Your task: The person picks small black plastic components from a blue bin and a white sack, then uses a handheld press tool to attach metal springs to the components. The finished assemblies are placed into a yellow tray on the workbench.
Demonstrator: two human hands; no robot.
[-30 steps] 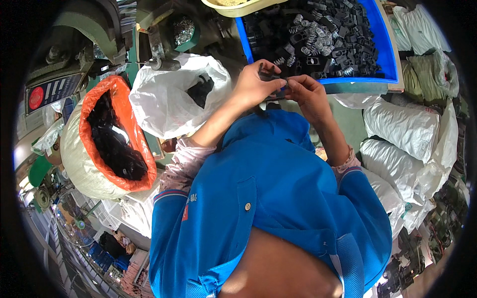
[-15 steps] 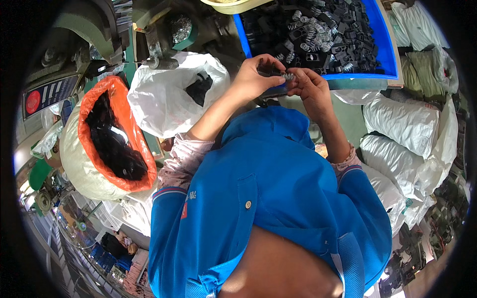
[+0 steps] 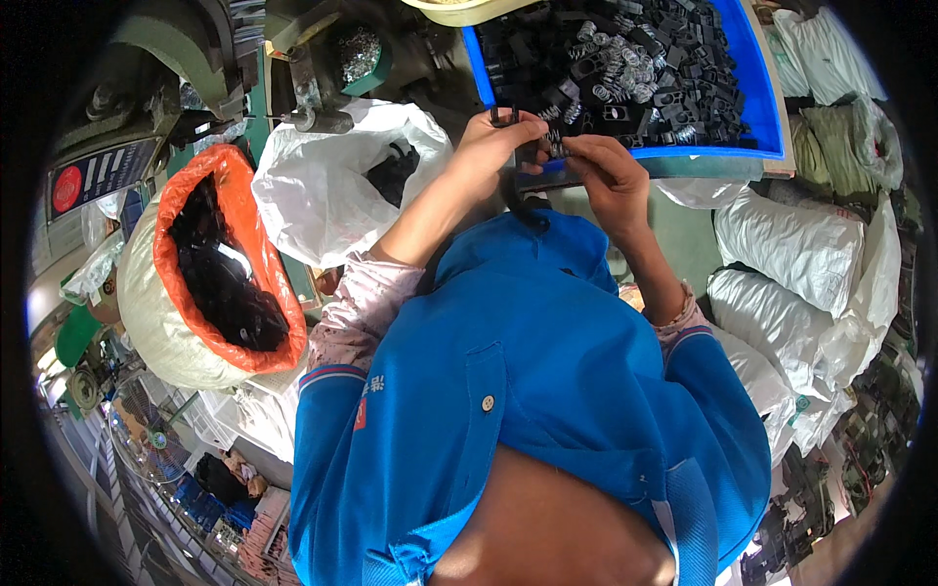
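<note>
My left hand [image 3: 486, 146] is closed around a black plastic part [image 3: 529, 152], just in front of a blue tray [image 3: 779, 117]. Close to its right, the fingertips of my right hand [image 3: 614, 178] pinch a small metal coil spring [image 3: 555, 145] against or right beside that part. Whether the spring sits inside it I cannot tell. Loose black plastic pieces [image 3: 699, 73] and a pile of shiny springs [image 3: 625, 70] fill the tray beyond my hands.
To the left stand a white plastic bag [image 3: 303, 210] with black pieces and an orange-lined sack [image 3: 168, 264] of dark parts. A green cup [image 3: 374, 70] of small metal bits lies near machine parts. White sacks [image 3: 791, 249] are stacked at right.
The black part has turned in my left hand and now points more downward. My right fingers have shifted slightly, still pinching the spring.
</note>
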